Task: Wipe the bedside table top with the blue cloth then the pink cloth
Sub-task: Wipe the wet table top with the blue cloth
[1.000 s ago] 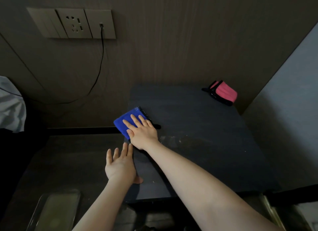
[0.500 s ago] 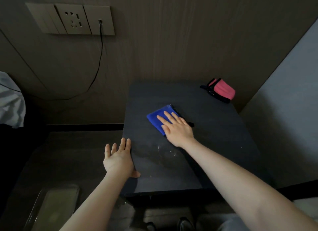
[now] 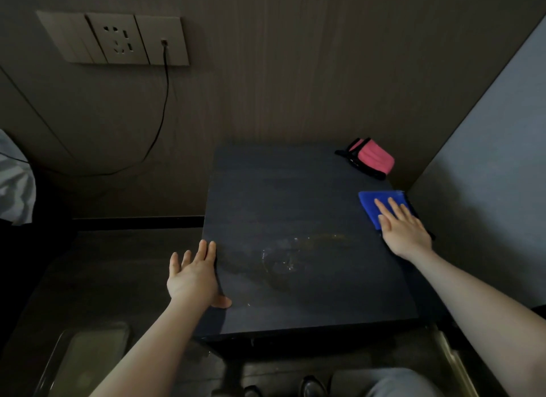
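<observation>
- The blue cloth lies flat at the right edge of the bedside table top, directly under and ahead of the right hand; its fingers are spread flat and press down on the cloth, pinning it rather than clenching it.
- The folded cloth's long side runs roughly across the table, left to right, so I judge that a sweep back to the left would lead with its short edge.
- A smeary, wet-looking patch sits near the middle front of the top, to the left of the cloth and nearer the person; it seems the next pass should cross it.
- The left hand rests open on the table's left edge, fingers relaxed and holding nothing, thumb on the top.
- The pink cloth lies folded at the far right corner, just beyond the blue one and apart from it. The right hand is much the nearer of the 2.
- The top is dark and matte. The table stands against a wood-panelled wall, close beside a pale wall on its right.
- A socket panel with 1 cable hangs upper left.
</observation>
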